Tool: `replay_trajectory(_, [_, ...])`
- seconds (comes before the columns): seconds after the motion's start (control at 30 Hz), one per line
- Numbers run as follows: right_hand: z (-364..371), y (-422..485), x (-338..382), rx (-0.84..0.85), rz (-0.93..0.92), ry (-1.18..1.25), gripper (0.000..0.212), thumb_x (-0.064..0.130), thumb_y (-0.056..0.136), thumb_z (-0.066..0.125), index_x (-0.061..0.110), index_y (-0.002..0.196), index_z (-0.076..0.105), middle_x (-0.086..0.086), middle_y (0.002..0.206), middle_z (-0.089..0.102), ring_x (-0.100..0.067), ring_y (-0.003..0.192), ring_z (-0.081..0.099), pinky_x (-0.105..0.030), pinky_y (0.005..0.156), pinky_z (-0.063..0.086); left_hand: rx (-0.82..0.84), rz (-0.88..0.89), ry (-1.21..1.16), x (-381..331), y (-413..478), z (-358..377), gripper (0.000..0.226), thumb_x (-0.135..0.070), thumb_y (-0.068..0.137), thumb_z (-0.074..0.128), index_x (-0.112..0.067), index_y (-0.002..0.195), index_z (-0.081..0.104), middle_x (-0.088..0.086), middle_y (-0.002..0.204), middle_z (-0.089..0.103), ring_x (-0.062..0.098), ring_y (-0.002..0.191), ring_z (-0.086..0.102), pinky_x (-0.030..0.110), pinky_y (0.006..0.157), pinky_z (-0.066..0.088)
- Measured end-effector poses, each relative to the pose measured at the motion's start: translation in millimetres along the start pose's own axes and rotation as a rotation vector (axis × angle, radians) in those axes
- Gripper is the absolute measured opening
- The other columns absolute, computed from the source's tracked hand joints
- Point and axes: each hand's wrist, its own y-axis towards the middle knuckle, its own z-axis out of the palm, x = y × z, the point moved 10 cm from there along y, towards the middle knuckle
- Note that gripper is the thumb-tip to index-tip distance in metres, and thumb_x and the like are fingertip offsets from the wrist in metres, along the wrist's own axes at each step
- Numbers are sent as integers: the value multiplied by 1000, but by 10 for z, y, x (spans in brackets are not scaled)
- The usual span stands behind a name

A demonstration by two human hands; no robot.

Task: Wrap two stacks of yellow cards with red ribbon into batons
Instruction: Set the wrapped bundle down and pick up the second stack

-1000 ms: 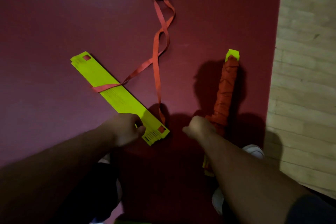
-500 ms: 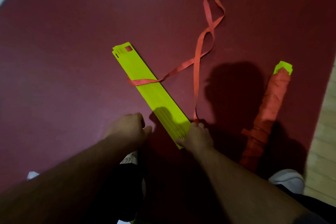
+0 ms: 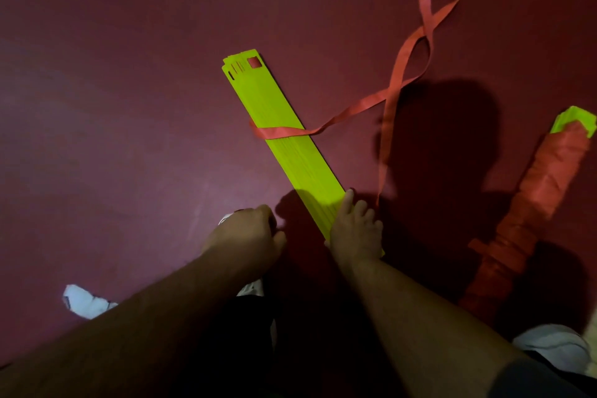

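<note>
Card stack (image 3: 284, 139) lies diagonally mid-frame, with ribbon (image 3: 395, 81) crossing its middle. Right hand (image 3: 353, 229) presses straight fingers on its near end, and left hand (image 3: 245, 236) is fisted beside it. Wrapped baton (image 3: 542, 203) lies at right.

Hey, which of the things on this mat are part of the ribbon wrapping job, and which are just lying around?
Part of the job:
yellow card stack
red ribbon, lying across it
wrapped baton
right hand, pressing the stack's near end

Not part of it:
dark red mat
white shoes
</note>
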Motion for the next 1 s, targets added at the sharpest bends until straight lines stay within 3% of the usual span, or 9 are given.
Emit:
replay_trajectory(0.07, [-24, 26, 9, -6, 10, -2, 82, 37, 83, 74, 7, 145, 29, -12, 124, 53, -26, 106, 58, -38, 80, 47, 0, 5, -8, 5, 20, 13, 27, -44, 92, 57, -24, 109, 62, 1, 105, 70, 25, 100, 63, 27, 70, 37])
replay_trajectory(0.2, [31, 25, 42, 87, 39, 85, 79, 40, 65, 86, 11, 125, 42, -10, 122, 50, -26, 110, 56, -37, 83, 51, 2, -3, -28, 24, 38, 18, 24, -43, 92, 57, -26, 109, 62, 0, 107, 69, 25, 104, 62, 28, 72, 38])
replay_trajectory(0.33, [-38, -7, 49, 3, 67, 115, 49, 28, 80, 74, 15, 116, 43, -8, 117, 56, -26, 106, 60, -38, 80, 51, 12, -22, -51, 69, 25, 23, 11, -38, 92, 57, -31, 100, 59, -5, 108, 69, 23, 105, 62, 26, 72, 35])
replay_trajectory(0.4, [-22, 31, 35, 50, 39, 151, 50, 26, 81, 70, 14, 121, 42, -9, 121, 57, -27, 111, 60, -40, 86, 48, 9, -27, -54, 73, 25, 5, 5, -37, 92, 57, -34, 96, 56, -4, 108, 68, 22, 104, 62, 26, 71, 34])
replay_trajectory(0.5, [4, 97, -33, 204, 65, 298, 53, 21, 78, 67, 12, 123, 40, -12, 124, 58, -32, 115, 60, -42, 92, 48, 8, -33, -44, 61, 41, -11, 17, -37, 93, 57, -30, 107, 62, -2, 109, 67, 22, 104, 62, 25, 70, 33])
replay_trajectory(0.7, [-80, 99, -174, 315, 94, 635, 53, 23, 76, 69, 9, 122, 47, -14, 117, 64, -33, 109, 63, -34, 89, 50, 13, -64, -71, 116, 158, -65, 33, -38, 91, 57, -22, 120, 61, 3, 115, 69, 25, 107, 62, 30, 82, 47])
replay_trajectory(0.83, [-241, 22, -214, 397, 33, 735, 55, 39, 70, 77, 14, 115, 57, -8, 107, 66, -27, 97, 66, -35, 83, 54, -38, -129, -139, 131, 186, -347, 32, -37, 93, 59, -21, 120, 61, 4, 105, 71, 26, 99, 64, 29, 76, 43])
replay_trajectory(0.93, [-496, -91, -276, 435, 2, 742, 24, 28, 76, 73, 14, 92, 63, -8, 93, 67, -25, 81, 65, -31, 69, 52, -55, -132, -126, 34, 123, -559, 30, -35, 94, 58, -20, 119, 62, 5, 105, 71, 26, 100, 63, 28, 74, 39])
replay_trajectory(1.0, [-704, -197, -385, 428, -14, 675, 14, 22, 73, 68, 13, 82, 63, -7, 82, 65, -24, 69, 61, -25, 55, 44, -70, -111, -116, -88, 40, -712, 30, -35, 94, 57, -19, 118, 63, 4, 104, 72, 26, 100, 63, 28, 74, 40])
